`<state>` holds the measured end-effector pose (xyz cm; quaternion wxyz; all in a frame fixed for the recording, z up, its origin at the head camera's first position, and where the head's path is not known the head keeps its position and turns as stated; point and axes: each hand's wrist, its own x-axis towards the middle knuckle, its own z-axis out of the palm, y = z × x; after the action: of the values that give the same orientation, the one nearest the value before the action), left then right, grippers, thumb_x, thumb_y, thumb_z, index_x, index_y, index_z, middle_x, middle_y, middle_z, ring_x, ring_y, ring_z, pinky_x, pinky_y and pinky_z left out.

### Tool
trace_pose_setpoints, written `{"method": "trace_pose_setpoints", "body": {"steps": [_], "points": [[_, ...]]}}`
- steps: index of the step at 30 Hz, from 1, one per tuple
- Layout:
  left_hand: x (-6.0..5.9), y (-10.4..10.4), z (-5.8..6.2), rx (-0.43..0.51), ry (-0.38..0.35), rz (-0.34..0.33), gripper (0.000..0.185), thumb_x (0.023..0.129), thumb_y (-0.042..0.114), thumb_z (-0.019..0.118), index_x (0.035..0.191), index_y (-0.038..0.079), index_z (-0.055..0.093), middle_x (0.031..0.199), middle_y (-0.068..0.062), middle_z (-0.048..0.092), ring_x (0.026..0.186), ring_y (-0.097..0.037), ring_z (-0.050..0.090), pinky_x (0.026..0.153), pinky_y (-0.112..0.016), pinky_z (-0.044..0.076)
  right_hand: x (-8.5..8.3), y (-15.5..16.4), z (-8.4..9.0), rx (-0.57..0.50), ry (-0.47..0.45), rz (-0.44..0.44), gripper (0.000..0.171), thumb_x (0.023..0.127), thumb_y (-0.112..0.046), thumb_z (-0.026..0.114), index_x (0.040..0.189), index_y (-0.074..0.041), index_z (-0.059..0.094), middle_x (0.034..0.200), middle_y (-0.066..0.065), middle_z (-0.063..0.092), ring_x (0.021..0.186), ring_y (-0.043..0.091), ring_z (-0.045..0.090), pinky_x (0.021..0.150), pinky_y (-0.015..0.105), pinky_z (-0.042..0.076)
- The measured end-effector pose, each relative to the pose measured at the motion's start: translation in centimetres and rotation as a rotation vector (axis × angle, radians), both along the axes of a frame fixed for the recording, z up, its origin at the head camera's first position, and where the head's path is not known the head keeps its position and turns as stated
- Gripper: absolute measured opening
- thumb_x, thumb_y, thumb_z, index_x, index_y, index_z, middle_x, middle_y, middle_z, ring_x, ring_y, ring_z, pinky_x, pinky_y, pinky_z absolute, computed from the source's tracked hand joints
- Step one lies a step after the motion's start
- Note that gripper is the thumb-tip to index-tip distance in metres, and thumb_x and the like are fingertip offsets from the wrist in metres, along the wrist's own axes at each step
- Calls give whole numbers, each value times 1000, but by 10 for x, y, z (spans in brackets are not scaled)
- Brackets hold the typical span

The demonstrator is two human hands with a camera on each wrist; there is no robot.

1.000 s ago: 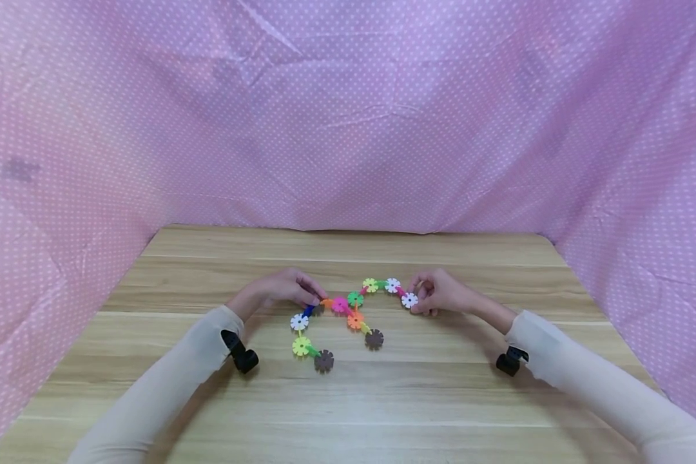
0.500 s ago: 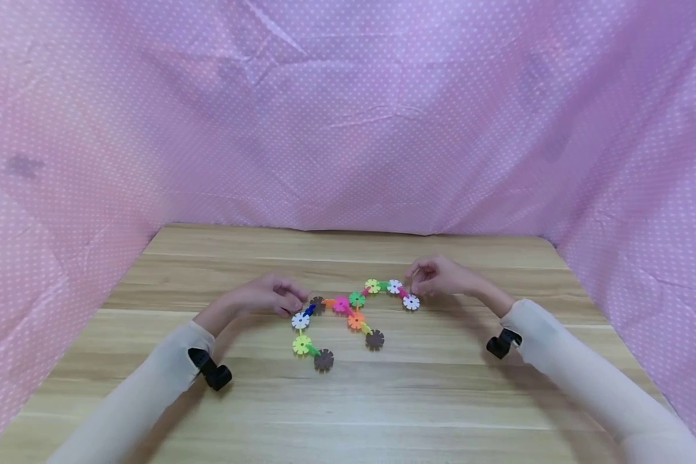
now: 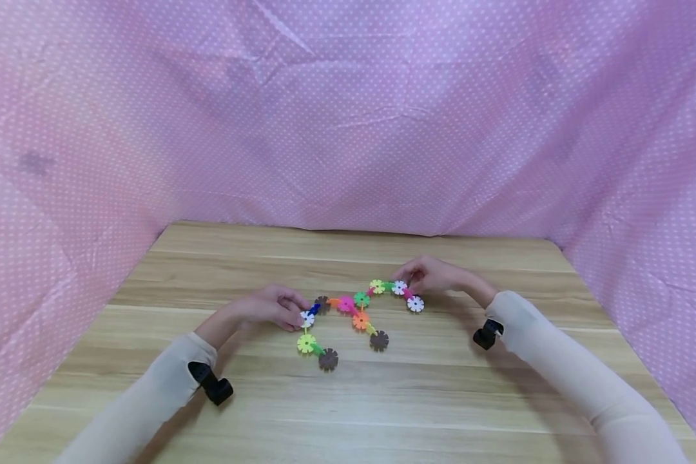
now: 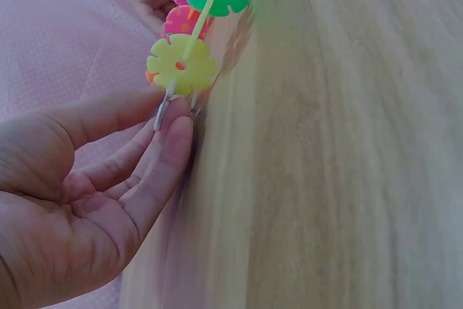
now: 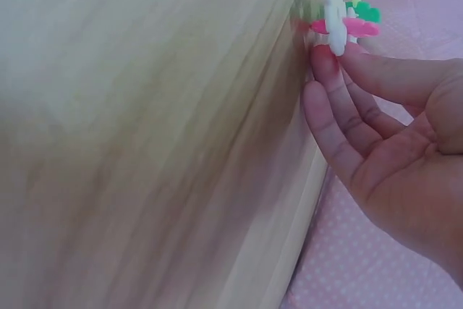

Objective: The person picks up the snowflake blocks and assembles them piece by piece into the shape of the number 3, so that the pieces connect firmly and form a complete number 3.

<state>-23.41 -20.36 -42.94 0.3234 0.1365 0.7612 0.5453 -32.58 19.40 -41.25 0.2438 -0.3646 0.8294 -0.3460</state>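
A chain of colourful plastic snowflake discs, slotted edge to edge, lies across the middle of the table. At its left bend my left hand pinches a white snowflake disc between thumb and fingers; the left wrist view shows that disc edge-on. Below it hang a yellow disc and a brown end disc. My right hand pinches the upper white snowflake disc from behind, its fingertips partly hidden. The white end disc stands just in front of these fingers. A pink disc marks the chain's middle.
An orange disc begins a short branch ending in another brown disc. The wooden table reaches back to a pink dotted cloth hung around it. Black wrist cameras sit on both sleeves.
My left hand has left the upper brown disc and gone left to the white one. My right hand has shifted from the white end disc to the white disc above it.
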Motion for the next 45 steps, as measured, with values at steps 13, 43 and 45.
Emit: {"method": "trace_pose_setpoints", "body": {"steps": [13, 43, 45], "points": [[-29, 12, -6, 2, -3, 201, 40, 94, -1, 66, 133, -7, 61, 122, -18, 69, 95, -14, 69, 92, -33, 61, 15, 17, 0, -27, -40, -62, 37, 85, 7, 74, 122, 7, 67, 92, 18, 69, 83, 15, 63, 73, 21, 57], [-52, -7, -4, -31, 71, 122, 43, 98, 5, 63, 137, -10, 55, 133, -24, 64, 105, -16, 69, 98, -36, 59, 33, 25, 7, -80, -86, 19, 35, 86, -1, 78, 116, 10, 65, 98, 26, 69, 87, 20, 67, 75, 23, 59], [-45, -10, -2, -36, 51, 133, 43, 97, 5, 65, 135, -10, 56, 126, -21, 68, 101, -16, 70, 95, -34, 60, 28, 24, 9, -75, -69, 20, 35, 87, 1, 76, 118, 9, 64, 100, 26, 70, 90, 23, 68, 77, 24, 60]]}}
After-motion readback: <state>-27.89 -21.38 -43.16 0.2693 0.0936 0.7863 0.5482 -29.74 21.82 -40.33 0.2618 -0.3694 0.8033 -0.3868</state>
